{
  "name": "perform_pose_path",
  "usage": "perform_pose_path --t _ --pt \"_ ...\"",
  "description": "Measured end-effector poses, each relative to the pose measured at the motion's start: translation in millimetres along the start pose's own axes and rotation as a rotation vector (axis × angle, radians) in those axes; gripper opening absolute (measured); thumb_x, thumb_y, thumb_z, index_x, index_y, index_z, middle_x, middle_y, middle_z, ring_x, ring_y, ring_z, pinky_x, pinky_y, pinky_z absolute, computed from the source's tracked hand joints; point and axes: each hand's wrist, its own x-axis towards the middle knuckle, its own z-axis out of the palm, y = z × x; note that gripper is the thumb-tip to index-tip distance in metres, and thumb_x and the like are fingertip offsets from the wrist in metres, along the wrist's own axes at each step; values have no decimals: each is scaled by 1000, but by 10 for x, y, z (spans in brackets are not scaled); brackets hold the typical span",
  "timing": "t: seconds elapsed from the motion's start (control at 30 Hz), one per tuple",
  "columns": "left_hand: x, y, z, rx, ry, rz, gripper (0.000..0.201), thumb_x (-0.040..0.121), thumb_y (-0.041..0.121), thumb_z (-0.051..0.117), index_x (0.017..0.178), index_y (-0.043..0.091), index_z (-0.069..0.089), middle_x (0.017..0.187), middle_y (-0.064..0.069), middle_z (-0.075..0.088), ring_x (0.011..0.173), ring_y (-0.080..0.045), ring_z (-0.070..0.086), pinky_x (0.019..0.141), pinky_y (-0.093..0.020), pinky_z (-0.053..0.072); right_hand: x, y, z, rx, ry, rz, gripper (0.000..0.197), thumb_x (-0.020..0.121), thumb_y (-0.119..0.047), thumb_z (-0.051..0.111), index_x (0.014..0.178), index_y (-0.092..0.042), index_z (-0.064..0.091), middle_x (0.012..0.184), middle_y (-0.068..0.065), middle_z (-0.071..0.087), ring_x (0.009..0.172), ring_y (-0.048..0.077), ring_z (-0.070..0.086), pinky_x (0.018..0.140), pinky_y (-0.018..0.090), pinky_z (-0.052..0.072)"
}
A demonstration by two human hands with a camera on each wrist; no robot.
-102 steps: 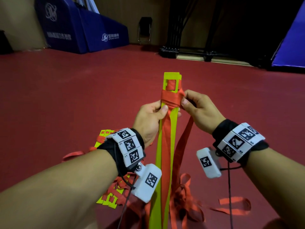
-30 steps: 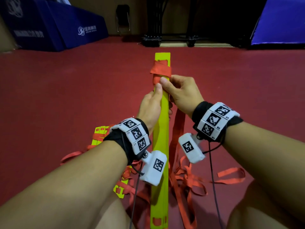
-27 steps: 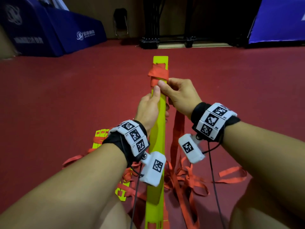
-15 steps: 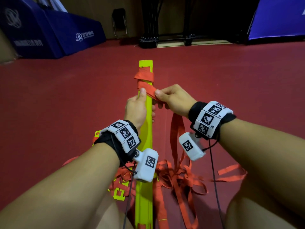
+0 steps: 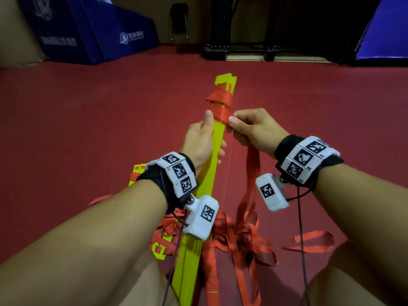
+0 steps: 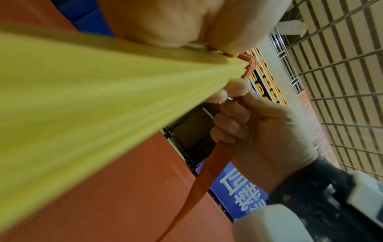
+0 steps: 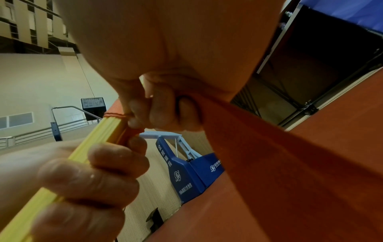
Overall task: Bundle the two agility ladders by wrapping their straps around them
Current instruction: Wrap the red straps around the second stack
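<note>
Red floor — left hand (image 5: 202, 140) around yellow rungs (image 5: 215, 149), right hand (image 6: 267, 129) pinching strap (image 6: 209, 172).

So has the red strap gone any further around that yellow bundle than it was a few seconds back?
Yes. The red strap now makes more turns around the yellow rungs, reaching further down from their slotted top end toward the left hand. The right hand pinches it.

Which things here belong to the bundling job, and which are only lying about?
Part of the job:
- yellow rung stack, gripped by the left hand
- red strap, pinched by the right hand
- loose strap pile on the floor
- second ladder behind the left arm

Only lying about:
- blue pads
- black frame
</note>
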Motion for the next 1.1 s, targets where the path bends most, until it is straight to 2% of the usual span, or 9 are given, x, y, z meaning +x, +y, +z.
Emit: perform_pose_path --t 0.2,0.4,0.47,0.57,0.63,0.83,0.93,1.0,1.1 --pt "-20 -21 33 -9 -32 -43 68 106 59 23 82 9 63 51 -2 54 36 -11 48 39 -22 40 -14 -27 -6 168 -53 -19 20 101 -2 50 82 -7 51 64 3 57 45 8 41 45 18 32" --pt "-59 32 40 -192 -118 -78 59 104 60 27 95 11 59 56 -6 54 40 -17 47 40 -21 40 -12 -85 105 235 48 -85 3 96 -8 55 97 -6 53 77 8 55 45 12 43 43 19 33" --pt "-58 24 26 -230 -145 -89 61 103 61 27 95 12 62 59 -9 57 44 -20 52 42 -24 43 -5 -86 126 247 92 -69 18 95 -8 57 112 -2 53 91 6 61 45 10 46 43 20 36" --pt "-58 4 26 -266 -179 -125 65 102 63 26 85 9 59 62 -12 56 49 -24 52 47 -27 47 -24 -102 110 357 47 -3 32 100 -3 54 130 4 48 71 3 62 40 13 51 40 19 39" --pt "-60 -23 36 -281 -184 -154 68 101 63 28 91 4 58 66 -12 53 54 -24 52 53 -32 52 -41 -116 90 360 -11 44 28 102 -3 48 128 6 52 61 5 58 39 12 51 37 17 34" --pt "-21 -82 63 -267 -126 -158 68 99 65 33 122 7 62 79 -13 65 70 -24 66 69 -47 61 -16 -122 114 388 -77 82 30 104 -10 44 123 11 54 66 8 48 38 7 35 37 17 23" --pt "-5 -70 72 -319 -64 -146 60 99 64 39 102 13 70 79 -17 65 78 -31 68 75 -53 60 8 -144 151 440 -98 83 21 104 -10 43 115 3 54 57 0 49 38 5 34 37 17 23" --pt "28 -77 62 -343 -37 -178 57 99 63 46 102 9 66 82 -17 60 82 -33 67 74 -55 60 19 -164 180 424 -95 83 16 103 -9 44 108 3 55 53 -3 44 37 4 31 36 16 22" --pt "53 -88 43 -335 -11 -206 53 101 59 48 96 9 66 74 -13 57 70 -26 63 67 -46 60 15 -180 203 353 -65 90 17 102 -7 46 89 -4 56 52 -1 43 35 5 32 36 17 21"
